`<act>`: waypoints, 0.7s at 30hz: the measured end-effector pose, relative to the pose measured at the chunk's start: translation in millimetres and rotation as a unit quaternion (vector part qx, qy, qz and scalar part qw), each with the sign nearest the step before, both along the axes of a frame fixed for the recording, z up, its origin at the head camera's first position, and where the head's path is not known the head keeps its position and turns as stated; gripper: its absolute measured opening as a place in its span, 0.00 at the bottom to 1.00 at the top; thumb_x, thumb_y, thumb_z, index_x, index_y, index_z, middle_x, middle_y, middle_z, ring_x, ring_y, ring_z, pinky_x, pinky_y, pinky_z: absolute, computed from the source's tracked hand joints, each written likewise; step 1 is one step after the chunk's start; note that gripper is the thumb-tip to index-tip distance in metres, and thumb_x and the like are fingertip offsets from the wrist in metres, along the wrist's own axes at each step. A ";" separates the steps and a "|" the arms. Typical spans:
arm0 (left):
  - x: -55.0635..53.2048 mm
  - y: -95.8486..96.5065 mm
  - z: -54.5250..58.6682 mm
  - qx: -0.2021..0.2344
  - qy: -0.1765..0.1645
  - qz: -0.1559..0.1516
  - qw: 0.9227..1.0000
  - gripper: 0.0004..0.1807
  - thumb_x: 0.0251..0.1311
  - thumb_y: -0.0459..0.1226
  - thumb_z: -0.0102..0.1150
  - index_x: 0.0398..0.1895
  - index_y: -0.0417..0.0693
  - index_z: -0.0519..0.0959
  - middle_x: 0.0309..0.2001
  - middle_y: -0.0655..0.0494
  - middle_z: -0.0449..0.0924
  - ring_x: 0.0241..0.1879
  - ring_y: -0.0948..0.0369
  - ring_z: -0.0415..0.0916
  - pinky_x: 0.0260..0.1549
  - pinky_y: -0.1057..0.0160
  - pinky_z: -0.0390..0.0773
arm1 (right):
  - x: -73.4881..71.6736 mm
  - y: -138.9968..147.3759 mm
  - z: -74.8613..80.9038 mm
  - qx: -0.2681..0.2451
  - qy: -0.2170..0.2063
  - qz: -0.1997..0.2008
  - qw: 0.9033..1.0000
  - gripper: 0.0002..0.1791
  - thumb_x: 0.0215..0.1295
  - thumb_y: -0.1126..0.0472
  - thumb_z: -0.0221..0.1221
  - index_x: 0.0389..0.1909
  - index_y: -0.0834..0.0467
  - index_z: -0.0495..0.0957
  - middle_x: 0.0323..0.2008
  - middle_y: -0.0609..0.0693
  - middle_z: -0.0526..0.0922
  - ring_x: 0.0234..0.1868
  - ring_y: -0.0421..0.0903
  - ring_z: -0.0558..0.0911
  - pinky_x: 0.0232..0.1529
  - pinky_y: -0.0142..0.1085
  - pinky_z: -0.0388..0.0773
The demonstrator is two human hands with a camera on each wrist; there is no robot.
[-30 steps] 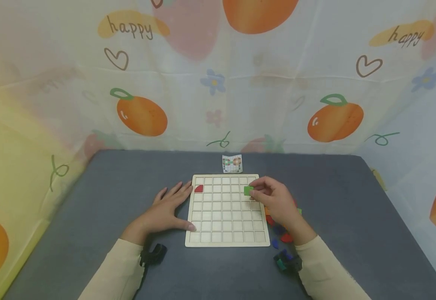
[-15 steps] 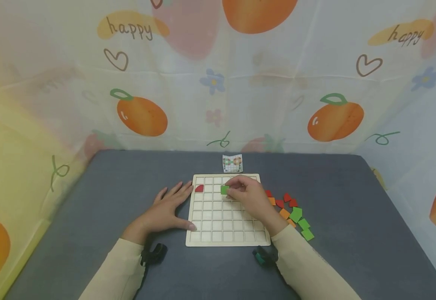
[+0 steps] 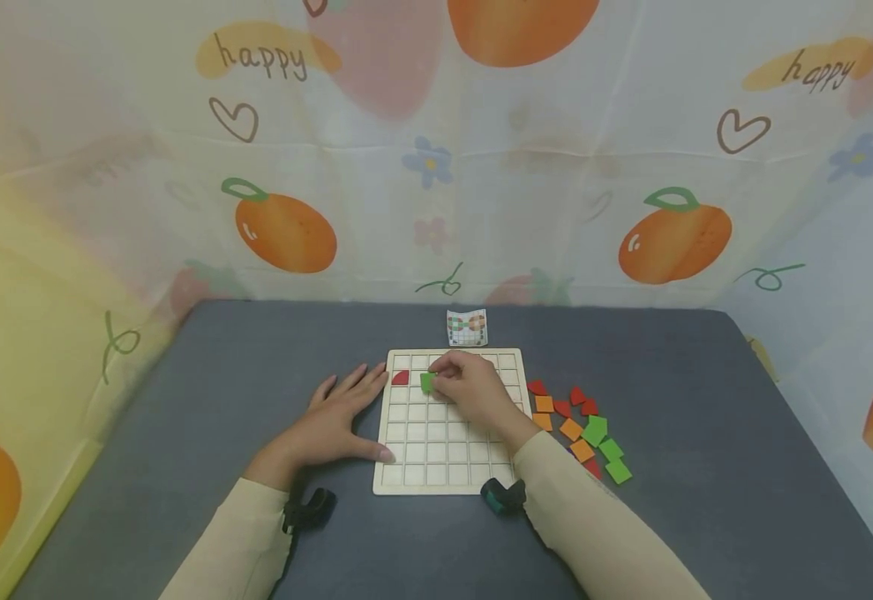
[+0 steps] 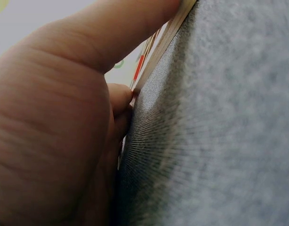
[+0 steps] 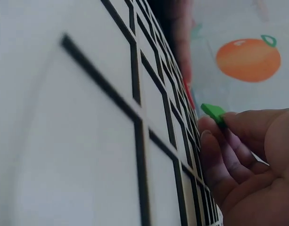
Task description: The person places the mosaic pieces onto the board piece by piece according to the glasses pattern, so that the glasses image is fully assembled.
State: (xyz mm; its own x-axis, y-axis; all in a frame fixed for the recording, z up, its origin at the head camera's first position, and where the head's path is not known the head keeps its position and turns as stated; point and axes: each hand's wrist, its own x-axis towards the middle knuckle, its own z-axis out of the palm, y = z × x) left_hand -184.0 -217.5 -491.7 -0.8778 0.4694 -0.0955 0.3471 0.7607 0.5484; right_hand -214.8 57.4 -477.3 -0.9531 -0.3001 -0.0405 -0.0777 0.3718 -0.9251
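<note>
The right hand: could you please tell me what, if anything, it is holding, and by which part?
The right hand pinches a green tile by one side, leaving the opposite side free.

Head camera looks forward and down from well back over bench [image 3: 204, 367] and cloth [image 3: 436, 208], left-wrist camera peers closely along the left hand [image 4: 54, 127] low to the bench, right-wrist camera skims the board [image 5: 87, 141] toward the right hand [image 5: 257, 188], all sharing the board.
</note>
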 end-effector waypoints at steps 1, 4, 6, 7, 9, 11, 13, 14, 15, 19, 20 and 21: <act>0.1 -0.1 -0.7 0.001 0.001 0.000 1.000 0.73 0.47 0.71 0.79 0.89 0.48 0.54 0.88 0.54 0.46 0.86 0.46 0.36 0.76 0.32 0.30 | -1.3 -2.1 0.1 -0.003 -0.004 0.001 1.000 0.07 0.77 0.67 0.66 0.51 0.60 0.86 0.40 0.49 0.88 0.40 0.45 0.88 0.46 0.38 0.86; 0.2 0.0 -2.1 0.009 0.006 -0.002 1.000 0.73 0.47 0.71 0.79 0.89 0.47 0.55 0.88 0.53 0.47 0.86 0.45 0.37 0.75 0.31 0.30 | -5.3 -7.0 0.2 0.000 -0.013 -0.002 1.000 0.07 0.79 0.66 0.65 0.52 0.61 0.86 0.39 0.50 0.87 0.38 0.45 0.89 0.44 0.37 0.86; 0.3 0.1 -2.5 0.012 0.009 -0.003 1.000 0.73 0.47 0.71 0.79 0.89 0.47 0.55 0.88 0.53 0.48 0.86 0.44 0.37 0.75 0.31 0.30 | -7.6 -9.7 0.1 0.004 -0.022 -0.007 1.000 0.08 0.80 0.65 0.65 0.53 0.61 0.86 0.38 0.50 0.87 0.36 0.45 0.89 0.43 0.39 0.86; 0.4 0.2 -2.6 0.013 0.010 -0.004 1.000 0.73 0.47 0.72 0.79 0.89 0.47 0.55 0.88 0.53 0.48 0.86 0.44 0.38 0.75 0.31 0.30 | -8.8 -10.8 -0.3 0.009 -0.023 -0.010 1.000 0.08 0.80 0.64 0.65 0.53 0.61 0.86 0.37 0.50 0.87 0.35 0.45 0.89 0.42 0.39 0.85; 0.9 0.6 -1.6 0.016 0.010 -0.005 1.000 0.73 0.47 0.71 0.79 0.89 0.46 0.55 0.88 0.52 0.48 0.86 0.43 0.37 0.75 0.30 0.30 | -10.5 -12.7 -0.3 0.022 -0.026 -0.015 0.999 0.08 0.80 0.63 0.65 0.53 0.60 0.87 0.36 0.50 0.87 0.34 0.45 0.88 0.41 0.40 0.84; 1.1 0.9 -1.4 0.012 0.008 -0.003 1.000 0.73 0.47 0.71 0.79 0.89 0.46 0.54 0.88 0.53 0.48 0.86 0.44 0.37 0.75 0.31 0.30 | -11.3 -14.6 0.6 0.028 -0.027 -0.015 0.999 0.09 0.80 0.62 0.64 0.53 0.61 0.87 0.36 0.50 0.87 0.33 0.46 0.88 0.41 0.41 0.84; 1.3 1.1 -0.8 0.008 0.005 0.000 1.000 0.73 0.47 0.70 0.80 0.89 0.46 0.54 0.88 0.53 0.47 0.86 0.44 0.37 0.76 0.31 0.30 | -12.0 -16.3 1.6 0.034 -0.026 -0.013 0.999 0.09 0.81 0.62 0.64 0.54 0.62 0.86 0.36 0.50 0.87 0.32 0.46 0.87 0.41 0.41 0.83; 1.3 1.3 -0.4 0.005 0.002 0.002 1.000 0.73 0.46 0.70 0.80 0.89 0.47 0.54 0.88 0.53 0.47 0.86 0.45 0.37 0.76 0.32 0.30 | -12.0 -17.1 2.6 0.037 -0.027 -0.012 0.999 0.09 0.81 0.62 0.64 0.54 0.62 0.86 0.36 0.50 0.87 0.32 0.46 0.87 0.41 0.42 0.83; 1.2 1.4 -0.3 0.001 0.000 0.003 1.000 0.73 0.46 0.70 0.80 0.89 0.47 0.54 0.88 0.54 0.47 0.86 0.46 0.36 0.76 0.32 0.29 | -12.2 -17.9 2.9 0.040 -0.026 -0.011 0.999 0.10 0.81 0.62 0.63 0.54 0.62 0.86 0.36 0.50 0.87 0.32 0.46 0.87 0.41 0.42 0.83; 0.7 0.7 -0.9 -0.005 -0.002 0.006 1.000 0.73 0.46 0.71 0.80 0.90 0.49 0.54 0.88 0.56 0.46 0.87 0.47 0.36 0.77 0.33 0.29 | -13.4 -19.5 2.9 0.050 -0.023 -0.010 0.998 0.10 0.82 0.61 0.63 0.55 0.62 0.86 0.35 0.50 0.87 0.32 0.46 0.86 0.43 0.43 0.83; 0.6 0.4 -1.3 -0.007 -0.001 0.006 1.000 0.74 0.46 0.71 0.80 0.90 0.49 0.54 0.88 0.56 0.46 0.87 0.47 0.36 0.77 0.33 0.29 | -13.6 -19.7 2.6 0.050 -0.022 -0.010 0.998 0.11 0.82 0.60 0.63 0.55 0.62 0.86 0.35 0.49 0.87 0.32 0.46 0.86 0.43 0.43 0.83; 0.4 0.1 -1.9 -0.007 0.000 0.006 1.000 0.74 0.46 0.71 0.80 0.90 0.49 0.54 0.88 0.56 0.46 0.87 0.47 0.36 0.76 0.32 0.29 | -13.9 -19.5 1.8 0.050 -0.021 -0.010 0.998 0.11 0.82 0.60 0.63 0.55 0.61 0.86 0.35 0.49 0.87 0.32 0.46 0.86 0.43 0.43 0.83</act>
State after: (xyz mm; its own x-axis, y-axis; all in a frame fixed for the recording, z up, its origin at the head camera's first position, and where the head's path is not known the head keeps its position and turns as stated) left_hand -183.6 -217.4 -493.6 -0.8831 0.4579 -0.1027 0.3381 0.7726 0.5375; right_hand -228.7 37.9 -475.5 -0.9559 -0.2725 -0.1095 -0.0309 0.4642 -0.8852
